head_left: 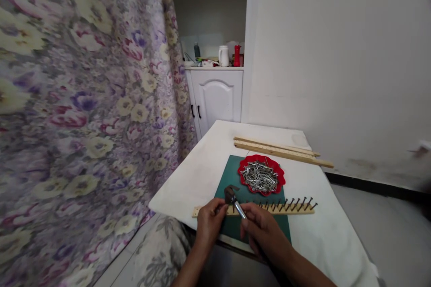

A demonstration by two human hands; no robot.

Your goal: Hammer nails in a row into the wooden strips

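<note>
My right hand is wrapped round the handle of a claw hammer, which has a dark head and a shiny metal shaft. The hammer head is above a wooden strip that lies across a green mat. Several dark nails stand upright or tilted in the strip, mostly on its right half. Beside the hammer head, my left hand has its thumb and fingers pinched together over the left part of the strip. What sits between its fingertips is too small to make out.
A red scalloped dish full of loose silver nails stands on the mat. Behind it, wooden strips lie on the white-covered table. A floral curtain hangs at left; a white cabinet stands at the back.
</note>
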